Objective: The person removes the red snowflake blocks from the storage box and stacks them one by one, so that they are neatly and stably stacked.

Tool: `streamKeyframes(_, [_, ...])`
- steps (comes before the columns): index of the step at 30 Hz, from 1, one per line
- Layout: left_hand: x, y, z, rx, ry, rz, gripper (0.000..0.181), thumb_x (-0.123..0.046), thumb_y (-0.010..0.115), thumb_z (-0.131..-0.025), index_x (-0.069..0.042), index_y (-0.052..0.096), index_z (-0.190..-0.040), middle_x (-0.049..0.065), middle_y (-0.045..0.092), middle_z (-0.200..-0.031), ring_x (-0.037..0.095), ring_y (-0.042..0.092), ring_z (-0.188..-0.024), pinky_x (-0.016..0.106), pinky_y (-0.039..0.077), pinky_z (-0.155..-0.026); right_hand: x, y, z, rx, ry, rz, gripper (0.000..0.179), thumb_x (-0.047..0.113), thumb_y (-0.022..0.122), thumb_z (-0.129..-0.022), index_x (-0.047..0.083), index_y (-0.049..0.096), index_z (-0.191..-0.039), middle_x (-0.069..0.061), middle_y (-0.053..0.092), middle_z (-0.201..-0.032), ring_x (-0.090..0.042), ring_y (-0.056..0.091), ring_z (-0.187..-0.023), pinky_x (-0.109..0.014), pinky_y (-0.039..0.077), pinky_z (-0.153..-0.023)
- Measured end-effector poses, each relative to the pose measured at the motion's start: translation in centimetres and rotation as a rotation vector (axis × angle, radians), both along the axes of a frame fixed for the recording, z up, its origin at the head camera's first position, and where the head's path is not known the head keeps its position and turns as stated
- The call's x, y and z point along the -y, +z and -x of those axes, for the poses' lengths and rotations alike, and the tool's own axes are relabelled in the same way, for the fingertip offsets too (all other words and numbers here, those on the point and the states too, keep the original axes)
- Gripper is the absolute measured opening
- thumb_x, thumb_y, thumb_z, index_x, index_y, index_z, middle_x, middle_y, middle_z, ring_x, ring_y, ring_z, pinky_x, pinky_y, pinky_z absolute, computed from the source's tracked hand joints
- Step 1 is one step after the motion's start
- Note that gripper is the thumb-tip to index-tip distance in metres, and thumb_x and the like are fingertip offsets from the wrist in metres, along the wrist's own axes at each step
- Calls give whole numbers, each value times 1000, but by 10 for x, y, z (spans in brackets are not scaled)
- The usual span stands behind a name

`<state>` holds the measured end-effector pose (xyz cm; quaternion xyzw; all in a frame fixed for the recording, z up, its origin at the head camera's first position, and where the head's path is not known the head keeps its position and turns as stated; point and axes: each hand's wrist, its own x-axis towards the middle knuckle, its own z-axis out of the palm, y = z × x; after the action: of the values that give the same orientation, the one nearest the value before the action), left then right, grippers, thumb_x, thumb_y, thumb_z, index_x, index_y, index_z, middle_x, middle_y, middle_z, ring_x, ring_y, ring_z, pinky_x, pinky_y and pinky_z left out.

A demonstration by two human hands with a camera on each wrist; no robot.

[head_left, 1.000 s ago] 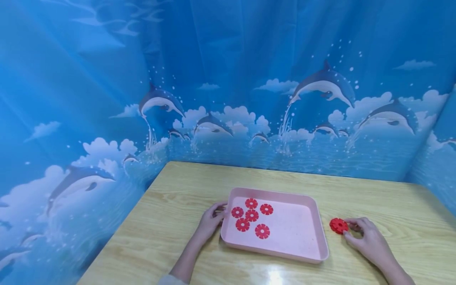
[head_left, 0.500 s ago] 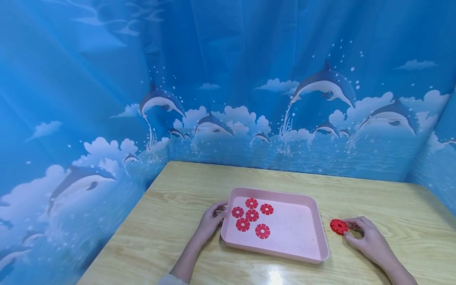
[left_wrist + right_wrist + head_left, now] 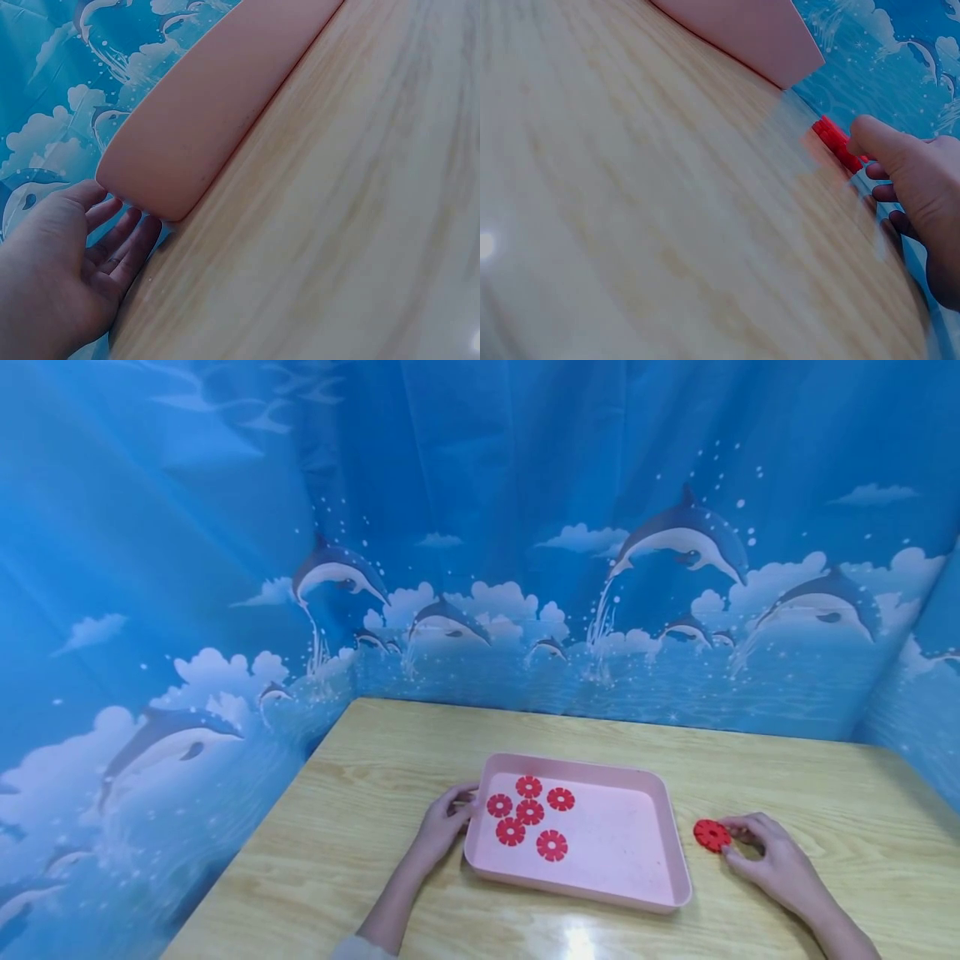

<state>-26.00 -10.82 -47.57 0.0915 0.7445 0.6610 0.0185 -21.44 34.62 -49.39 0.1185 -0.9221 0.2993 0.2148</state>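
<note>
A pink tray (image 3: 615,852) lies on the table with several flat red notched discs (image 3: 552,846), each with a hole in its middle, in its left part. My left hand (image 3: 440,827) holds the tray's left end. In the left wrist view its thumb is at the rim and its fingers are by the bottom edge. Right of the tray, my right hand (image 3: 776,864) pinches a small stack of red notched discs (image 3: 711,835) between thumb and fingers. Seen edge-on in the right wrist view, the stack (image 3: 836,142) sits close over the tabletop, partly hidden by the thumb.
The wooden table (image 3: 405,743) reaches back to a blue curtain (image 3: 480,527) printed with dolphins and clouds. Light glares on the tabletop near the front. The tray's right wall (image 3: 681,860) stands between the red stack and the loose discs.
Over the last second the stacked discs in my right hand have come to line up, so that only the top one shows. The left hand and the tray stay put.
</note>
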Motion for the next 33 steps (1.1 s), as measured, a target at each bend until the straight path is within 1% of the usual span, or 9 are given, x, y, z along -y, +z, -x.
streamKeyframes(5, [-3, 18, -11, -15, -4, 8, 35, -7, 54, -92, 12, 49, -120, 17, 53, -102, 34, 55, -90, 38, 54, -73, 0, 1, 0, 31, -2, -2, 34, 3, 75, -68, 3, 64, -101, -1, 55, -89, 1, 50, -78, -5, 40, -66])
streamKeyframes(9, [-4, 23, -14, -15, 2, 16, 35, -7, 54, -92, 12, 49, -120, 17, 53, -102, 34, 55, -91, 38, 54, -74, 0, 1, 0, 34, 1, -2, 35, 3, 75, -69, 3, 64, -102, -2, 56, -91, 1, 50, -78, -6, 40, -66])
streamKeyframes(19, [-4, 19, -13, -20, 5, 4, 34, -7, 54, -92, 12, 50, -120, 18, 54, -103, 36, 54, -91, 39, 54, -74, -1, 1, 1, -6, 18, 3, 35, 0, 74, -67, 1, 63, -101, -5, 57, -92, 3, 50, -77, -3, 38, -68])
streamKeyframes(27, [-4, 19, -12, -17, 10, 16, 35, -8, 54, -92, 12, 50, -120, 19, 54, -104, 37, 54, -92, 39, 54, -74, -1, 0, 1, -6, 13, -5, 35, 0, 74, -67, 1, 64, -100, -3, 56, -91, 2, 50, -76, -5, 39, -66])
streamKeyframes(33, [-4, 19, -12, -15, 10, 8, 35, -8, 55, -91, 12, 50, -120, 18, 54, -103, 36, 55, -91, 38, 54, -74, -2, 0, 1, 0, 12, -12, 35, 2, 74, -67, 2, 64, -101, -2, 57, -90, 1, 49, -77, -6, 39, -66])
